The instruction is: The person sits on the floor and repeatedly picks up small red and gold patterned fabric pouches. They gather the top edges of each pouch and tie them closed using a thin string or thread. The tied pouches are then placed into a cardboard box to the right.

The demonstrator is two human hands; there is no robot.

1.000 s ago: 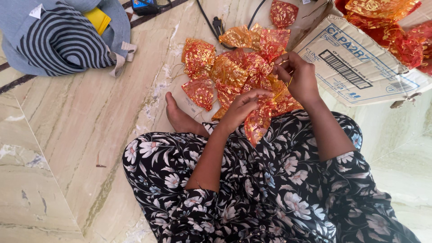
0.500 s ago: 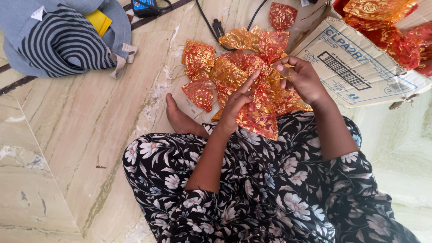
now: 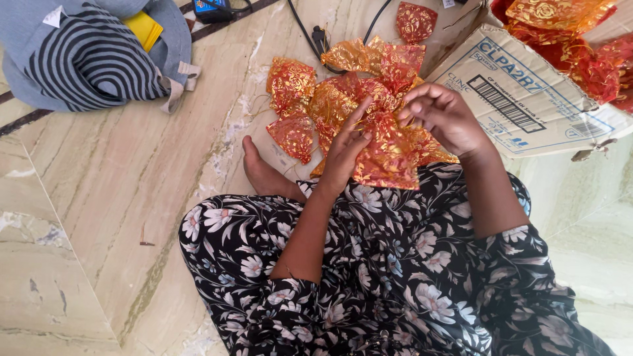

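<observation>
Both hands hold one red-and-gold pouch [image 3: 389, 158] over the lap. The left hand [image 3: 344, 155] grips its left edge, fingers pointing up; the right hand [image 3: 447, 118] pinches its gathered top, fingers curled. Behind it a pile of like pouches [image 3: 323, 92] lies on the marble floor [image 3: 99, 198]. A flattened brown carton [image 3: 527, 99] with blue print and a white barcode label sits at right, with more pouches [image 3: 573, 39] beyond it. A striped grey bag [image 3: 92, 59] lies top left.

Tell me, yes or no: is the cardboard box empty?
No: the cardboard box at the upper right holds several red and gold pouches.
</observation>
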